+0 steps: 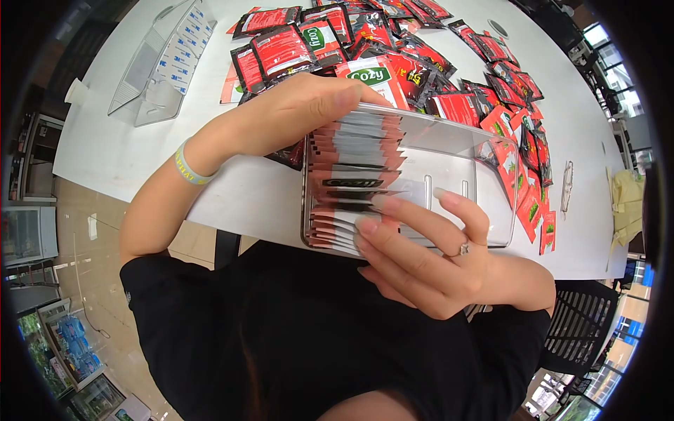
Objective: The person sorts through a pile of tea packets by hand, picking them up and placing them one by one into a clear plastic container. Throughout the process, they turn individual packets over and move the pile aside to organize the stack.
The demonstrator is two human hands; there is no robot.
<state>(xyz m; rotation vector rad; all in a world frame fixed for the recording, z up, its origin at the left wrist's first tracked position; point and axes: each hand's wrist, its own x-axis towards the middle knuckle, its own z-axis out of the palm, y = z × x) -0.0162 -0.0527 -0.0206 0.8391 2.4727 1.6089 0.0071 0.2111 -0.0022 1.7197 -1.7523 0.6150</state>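
- The white table [126, 151] fills the upper half of the frame.
- Many red and black sachets [491, 49] lie scattered on it, from top centre down to the right edge.
- A clear tray [456, 168] is in the centre of the frame, held above the table edge; a row of sachets [351, 182] stands packed in its left end.
- A second clear tray [158, 63] lies at upper left (it has white labels inside).
- The left hand [302, 105] grips the tray from the top, fingers closed over the packed row.
- The right hand [421, 252] holds the tray from below, fingers spread on its clear wall.
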